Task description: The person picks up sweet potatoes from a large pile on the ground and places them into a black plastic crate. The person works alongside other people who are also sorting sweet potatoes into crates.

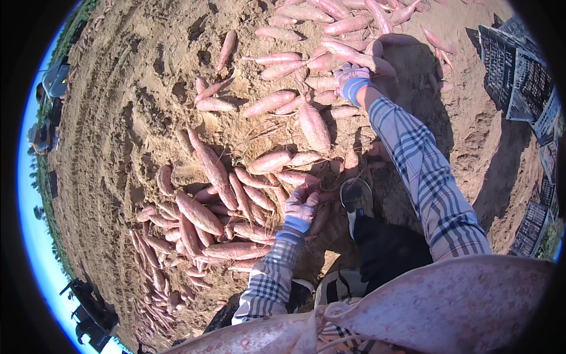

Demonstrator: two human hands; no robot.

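Note:
Both my hands wear pinkish, soiled work gloves with blue cuffs. My right hand (353,82) reaches out to the far sweet potatoes, its fingers closed against a long pink sweet potato (365,58) that lies across others. Closer in, my left hand (302,207) is bent with thumb and fingers near each other, at the end of a reddish sweet potato (297,178) among thin roots. Whether the left fingers grip anything is hidden. A broad sweet potato (314,126) lies between the two hands. Left of my left hand is a heap of sweet potatoes (199,212).
Loose, clodded soil (146,115) spreads around. My shoe (356,194) stands close beside the roots. Black plastic crates (499,66) stand at the right, with more crates (530,228) below. Far left are other people (55,82) and a dark vehicle (93,309). A stained pinkish cloth (424,305) covers my front.

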